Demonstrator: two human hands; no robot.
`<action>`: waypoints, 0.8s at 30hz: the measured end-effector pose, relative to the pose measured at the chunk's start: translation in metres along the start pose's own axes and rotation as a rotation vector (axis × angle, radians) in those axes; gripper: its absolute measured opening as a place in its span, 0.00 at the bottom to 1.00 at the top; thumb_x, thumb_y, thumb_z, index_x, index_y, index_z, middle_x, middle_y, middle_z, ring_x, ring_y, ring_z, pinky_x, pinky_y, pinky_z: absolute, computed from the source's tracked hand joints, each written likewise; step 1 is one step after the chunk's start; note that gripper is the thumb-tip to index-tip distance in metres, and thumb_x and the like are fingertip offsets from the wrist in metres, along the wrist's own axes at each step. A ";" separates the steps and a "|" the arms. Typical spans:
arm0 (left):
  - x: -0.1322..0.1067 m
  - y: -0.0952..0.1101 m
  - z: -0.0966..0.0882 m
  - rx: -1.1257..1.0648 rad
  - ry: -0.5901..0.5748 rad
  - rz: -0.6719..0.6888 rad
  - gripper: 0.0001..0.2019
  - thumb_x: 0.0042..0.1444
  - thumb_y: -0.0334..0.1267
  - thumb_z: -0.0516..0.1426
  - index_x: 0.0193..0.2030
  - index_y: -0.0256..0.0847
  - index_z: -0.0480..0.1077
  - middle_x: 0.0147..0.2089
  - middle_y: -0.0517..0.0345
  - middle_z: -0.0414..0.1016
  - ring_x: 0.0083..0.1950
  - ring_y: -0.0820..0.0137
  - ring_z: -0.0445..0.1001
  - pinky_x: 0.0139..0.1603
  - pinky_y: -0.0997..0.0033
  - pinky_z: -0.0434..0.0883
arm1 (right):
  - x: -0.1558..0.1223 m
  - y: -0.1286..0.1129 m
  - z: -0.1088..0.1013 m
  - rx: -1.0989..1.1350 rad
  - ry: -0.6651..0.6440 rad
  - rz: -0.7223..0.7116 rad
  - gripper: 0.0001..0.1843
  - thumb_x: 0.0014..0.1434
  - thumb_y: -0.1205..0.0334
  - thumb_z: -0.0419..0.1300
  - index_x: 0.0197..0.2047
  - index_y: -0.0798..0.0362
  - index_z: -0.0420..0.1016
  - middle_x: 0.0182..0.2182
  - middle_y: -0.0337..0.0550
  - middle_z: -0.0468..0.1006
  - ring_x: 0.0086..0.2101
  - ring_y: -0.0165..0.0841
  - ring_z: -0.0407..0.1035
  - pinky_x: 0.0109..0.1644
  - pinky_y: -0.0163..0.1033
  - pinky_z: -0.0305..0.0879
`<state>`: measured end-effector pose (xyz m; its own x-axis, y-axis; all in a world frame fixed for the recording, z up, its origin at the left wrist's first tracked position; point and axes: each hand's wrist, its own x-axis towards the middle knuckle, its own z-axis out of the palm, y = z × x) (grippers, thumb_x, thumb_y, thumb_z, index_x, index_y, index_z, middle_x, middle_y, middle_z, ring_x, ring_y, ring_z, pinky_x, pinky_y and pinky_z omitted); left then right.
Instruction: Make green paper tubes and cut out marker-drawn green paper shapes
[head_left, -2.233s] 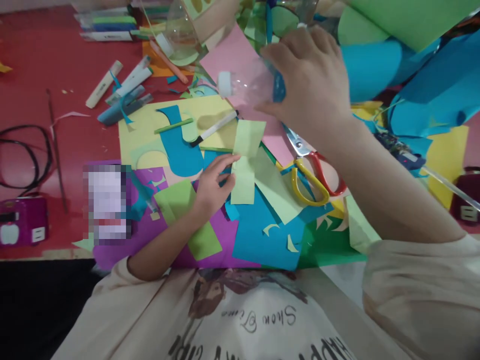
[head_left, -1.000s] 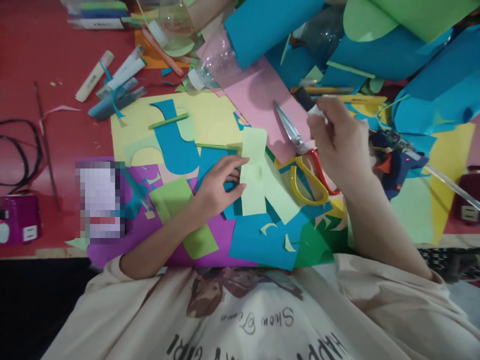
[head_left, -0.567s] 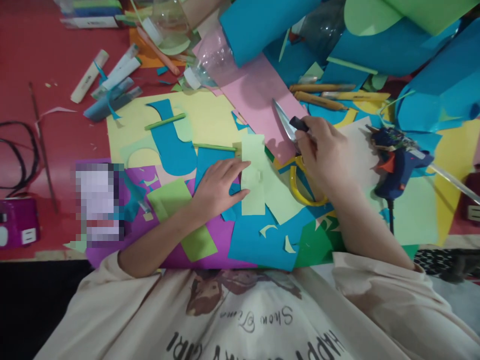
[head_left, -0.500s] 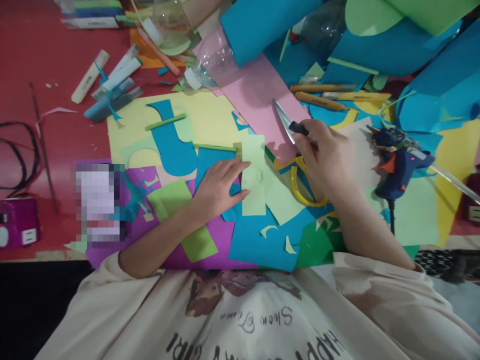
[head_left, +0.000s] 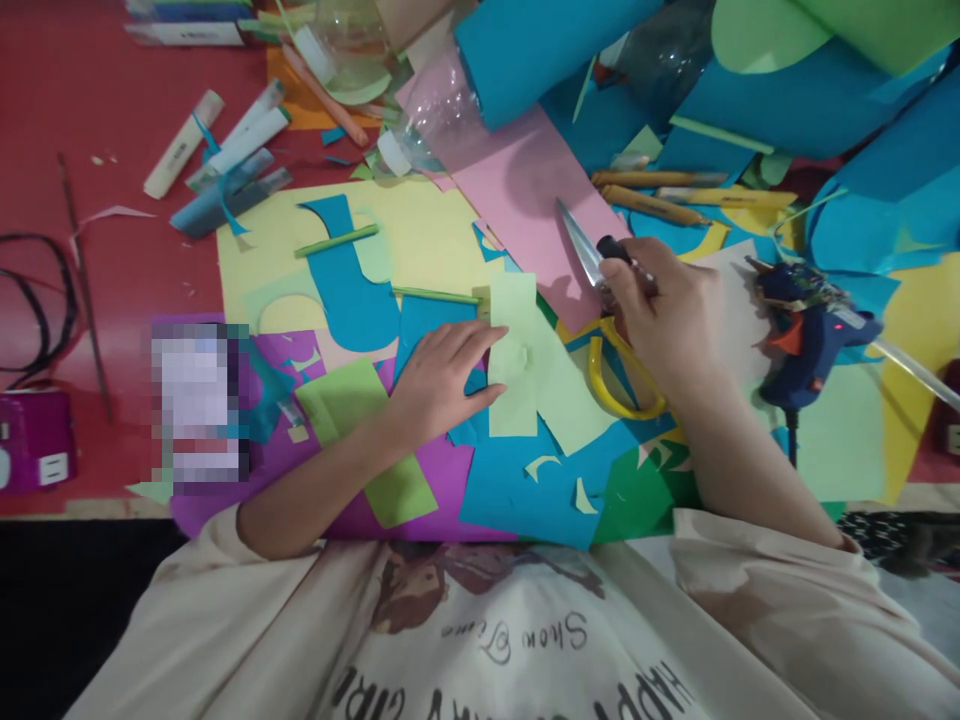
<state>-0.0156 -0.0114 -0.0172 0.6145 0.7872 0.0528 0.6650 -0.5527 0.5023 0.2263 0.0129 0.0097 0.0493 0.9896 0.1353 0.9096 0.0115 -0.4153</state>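
Observation:
My left hand (head_left: 450,375) lies with thumb and fingers spread, fingertips at the left edge of a pale green paper strip (head_left: 513,400). A small raised or creased spot shows in the strip's middle. Between the thumb and fingers of my right hand (head_left: 671,315) is a slim pen-like object with a black end (head_left: 612,247); most of it is hidden by the hand. Underneath that hand are scissors (head_left: 628,385) with yellow handles, their metal blades pointing up and left over pink paper (head_left: 525,170). A second pale green piece (head_left: 574,405) lies right of the strip.
At right a blue hot glue gun (head_left: 802,350) lies with its inner parts exposed. Brown and yellow markers (head_left: 652,203) and blue paper rolls (head_left: 555,50) lie beyond. Tied markers (head_left: 225,165) and a pixelated phone-like object (head_left: 196,400) are on the left. Paper scraps (head_left: 585,497) are scattered in front.
The whole view has shifted slightly. My right hand has moved a little to the right with the black-ended object; my left hand stays at the strip.

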 end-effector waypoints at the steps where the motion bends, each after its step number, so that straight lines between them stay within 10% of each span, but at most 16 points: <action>1: 0.000 0.000 0.000 -0.003 -0.003 -0.003 0.22 0.61 0.42 0.56 0.60 0.40 0.61 0.57 0.45 0.71 0.59 0.57 0.69 0.56 0.56 0.68 | 0.000 0.000 -0.001 -0.007 -0.003 0.015 0.23 0.64 0.42 0.47 0.37 0.51 0.73 0.17 0.40 0.66 0.22 0.35 0.65 0.27 0.38 0.52; 9: -0.002 0.003 -0.001 0.038 -0.003 0.004 0.22 0.61 0.44 0.55 0.60 0.41 0.62 0.56 0.44 0.71 0.57 0.56 0.70 0.55 0.56 0.67 | 0.002 0.004 -0.006 0.014 0.055 0.070 0.24 0.50 0.41 0.64 0.21 0.49 0.61 0.13 0.36 0.60 0.17 0.30 0.55 0.21 0.37 0.46; 14: -0.004 0.004 -0.001 0.085 0.036 0.018 0.22 0.62 0.46 0.54 0.60 0.39 0.62 0.55 0.43 0.71 0.57 0.56 0.69 0.54 0.57 0.66 | -0.004 0.008 -0.013 0.074 0.138 0.030 0.16 0.60 0.56 0.57 0.49 0.54 0.72 0.20 0.38 0.67 0.22 0.32 0.62 0.26 0.39 0.57; 17: -0.004 0.003 0.000 0.093 0.042 0.007 0.22 0.61 0.46 0.55 0.59 0.38 0.63 0.55 0.43 0.70 0.57 0.55 0.68 0.54 0.58 0.65 | -0.008 0.006 -0.021 0.339 0.066 -0.141 0.33 0.63 0.66 0.50 0.70 0.47 0.48 0.44 0.50 0.75 0.34 0.34 0.72 0.35 0.41 0.68; 20: -0.004 0.002 0.001 0.097 0.039 -0.003 0.23 0.60 0.46 0.56 0.59 0.39 0.62 0.55 0.44 0.70 0.57 0.56 0.67 0.55 0.59 0.63 | -0.009 -0.001 -0.024 0.562 0.008 -0.213 0.35 0.63 0.66 0.54 0.69 0.35 0.48 0.68 0.48 0.54 0.40 0.33 0.74 0.38 0.41 0.73; 24: -0.003 0.002 0.001 0.097 0.036 -0.007 0.24 0.61 0.47 0.56 0.60 0.39 0.61 0.56 0.44 0.69 0.58 0.56 0.67 0.55 0.59 0.63 | -0.005 -0.001 -0.019 0.946 0.039 0.028 0.13 0.65 0.55 0.51 0.47 0.47 0.72 0.40 0.47 0.81 0.28 0.33 0.76 0.29 0.40 0.73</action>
<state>-0.0160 -0.0153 -0.0178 0.5950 0.7997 0.0809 0.7085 -0.5694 0.4169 0.2327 0.0056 0.0267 0.0948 0.9860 0.1371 0.1964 0.1165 -0.9736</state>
